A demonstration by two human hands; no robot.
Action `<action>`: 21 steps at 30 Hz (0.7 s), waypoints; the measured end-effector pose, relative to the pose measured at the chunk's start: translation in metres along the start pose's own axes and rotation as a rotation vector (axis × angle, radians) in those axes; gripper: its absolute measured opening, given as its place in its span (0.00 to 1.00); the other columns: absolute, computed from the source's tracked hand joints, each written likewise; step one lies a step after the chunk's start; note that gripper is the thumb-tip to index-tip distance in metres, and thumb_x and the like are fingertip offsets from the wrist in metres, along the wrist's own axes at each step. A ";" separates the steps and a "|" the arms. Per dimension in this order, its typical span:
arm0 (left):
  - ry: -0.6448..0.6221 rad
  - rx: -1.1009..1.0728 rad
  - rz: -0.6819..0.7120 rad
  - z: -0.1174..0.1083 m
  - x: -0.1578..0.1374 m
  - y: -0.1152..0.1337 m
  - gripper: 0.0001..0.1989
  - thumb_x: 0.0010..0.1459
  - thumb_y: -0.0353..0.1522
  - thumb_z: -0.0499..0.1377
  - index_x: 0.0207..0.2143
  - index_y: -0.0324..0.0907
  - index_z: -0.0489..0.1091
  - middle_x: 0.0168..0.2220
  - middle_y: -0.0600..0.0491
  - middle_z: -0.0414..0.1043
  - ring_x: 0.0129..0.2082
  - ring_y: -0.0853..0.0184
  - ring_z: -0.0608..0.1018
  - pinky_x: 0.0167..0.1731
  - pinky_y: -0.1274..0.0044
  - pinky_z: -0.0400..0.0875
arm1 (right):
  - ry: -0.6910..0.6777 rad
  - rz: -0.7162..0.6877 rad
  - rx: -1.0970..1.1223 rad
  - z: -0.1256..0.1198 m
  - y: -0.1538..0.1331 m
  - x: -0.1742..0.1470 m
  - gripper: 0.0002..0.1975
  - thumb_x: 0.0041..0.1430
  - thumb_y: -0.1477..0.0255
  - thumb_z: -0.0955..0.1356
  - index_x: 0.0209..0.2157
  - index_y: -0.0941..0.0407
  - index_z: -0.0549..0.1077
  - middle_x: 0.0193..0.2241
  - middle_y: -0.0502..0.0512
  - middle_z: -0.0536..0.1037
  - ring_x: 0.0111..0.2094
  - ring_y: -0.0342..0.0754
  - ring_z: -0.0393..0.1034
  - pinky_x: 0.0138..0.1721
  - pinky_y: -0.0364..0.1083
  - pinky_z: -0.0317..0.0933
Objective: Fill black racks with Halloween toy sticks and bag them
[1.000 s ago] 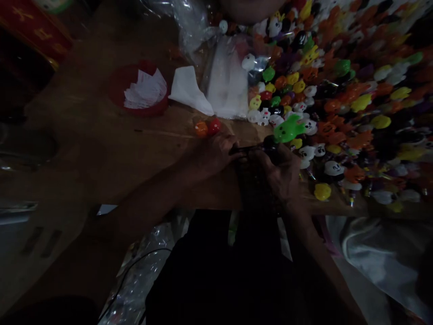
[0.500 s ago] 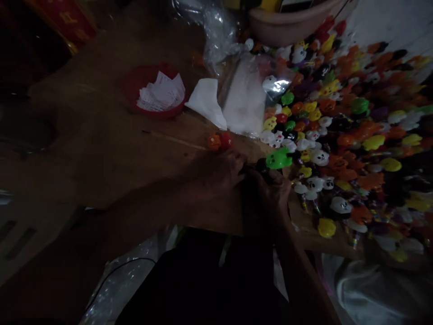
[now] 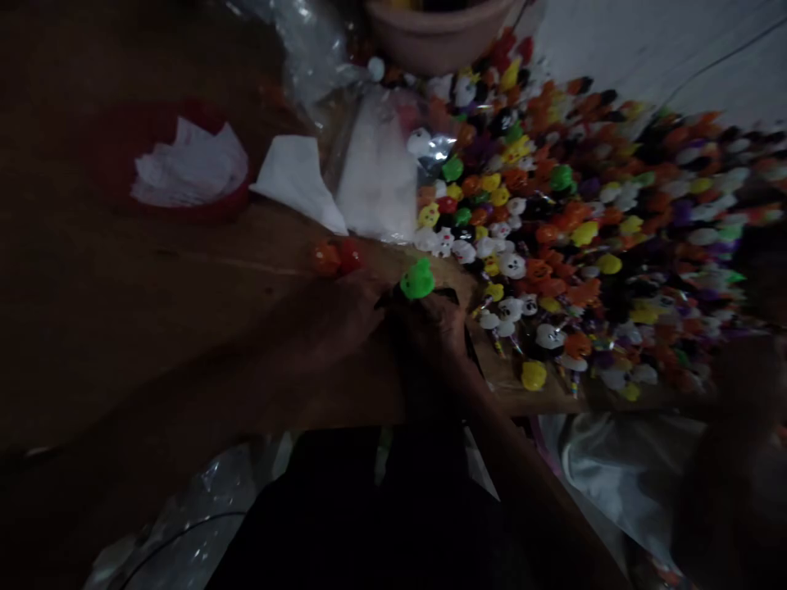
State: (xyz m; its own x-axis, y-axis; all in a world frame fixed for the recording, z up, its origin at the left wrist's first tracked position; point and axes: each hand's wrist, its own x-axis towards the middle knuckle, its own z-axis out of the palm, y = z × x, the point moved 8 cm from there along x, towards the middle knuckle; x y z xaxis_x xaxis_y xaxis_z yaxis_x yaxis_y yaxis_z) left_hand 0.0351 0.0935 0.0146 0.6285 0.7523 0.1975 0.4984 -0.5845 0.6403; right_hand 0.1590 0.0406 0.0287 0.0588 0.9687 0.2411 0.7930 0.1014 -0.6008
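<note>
My right hand [image 3: 441,326] is closed around the lower part of a small bright green animal-shaped toy [image 3: 418,279], whose head stands up above the fingers. A dark, thin-edged thing lies under and beside this hand; its kind is too dark to tell. Just left of it my left hand [image 3: 361,301] is closed, its fingertips lost in shadow near the green toy. What it holds, if anything, is hidden. Beyond its knuckles are an orange toy [image 3: 325,258] and a red toy [image 3: 350,256]; whether the hand touches them I cannot tell.
Many small toy figures [image 3: 538,270] crowd the right of the wooden table [image 3: 202,315]. A red bowl [image 3: 225,209] of paper slips, a white sheet [image 3: 295,176], clear plastic bags [image 3: 381,176] and a pink basin [image 3: 436,37] lie beyond. A dark arm-like shape [image 3: 725,434] shows at far right.
The view has shifted to the right. My right hand has brought the green toy closer to my left hand and tipped it from lying sideways to more upright. The dark shape at far right has appeared.
</note>
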 end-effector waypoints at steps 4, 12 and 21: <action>0.066 0.061 0.074 0.006 0.003 0.005 0.08 0.60 0.28 0.64 0.42 0.43 0.78 0.41 0.49 0.80 0.44 0.56 0.82 0.48 0.67 0.78 | -0.003 -0.015 0.008 -0.024 0.005 -0.014 0.12 0.68 0.61 0.67 0.44 0.51 0.80 0.37 0.53 0.84 0.37 0.49 0.78 0.39 0.46 0.71; 0.148 0.156 0.182 0.016 0.001 0.002 0.14 0.67 0.43 0.62 0.46 0.43 0.78 0.45 0.48 0.81 0.44 0.56 0.82 0.48 0.65 0.77 | 0.305 0.138 -0.712 -0.159 0.078 -0.010 0.16 0.66 0.69 0.64 0.49 0.55 0.79 0.53 0.70 0.77 0.54 0.66 0.68 0.56 0.66 0.62; 0.183 0.161 0.201 0.014 -0.001 -0.001 0.12 0.67 0.42 0.61 0.41 0.45 0.81 0.41 0.50 0.82 0.42 0.57 0.82 0.47 0.65 0.78 | 0.144 -0.016 -0.665 -0.138 0.079 0.034 0.13 0.65 0.67 0.66 0.49 0.53 0.77 0.53 0.63 0.78 0.58 0.63 0.65 0.65 0.67 0.50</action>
State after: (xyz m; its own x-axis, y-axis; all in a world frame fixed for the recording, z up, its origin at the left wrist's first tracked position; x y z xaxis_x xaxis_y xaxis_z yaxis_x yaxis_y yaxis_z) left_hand 0.0424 0.0885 0.0032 0.6135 0.6507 0.4474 0.4728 -0.7564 0.4520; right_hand 0.3076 0.0504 0.0947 0.0878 0.9240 0.3722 0.9959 -0.0903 -0.0106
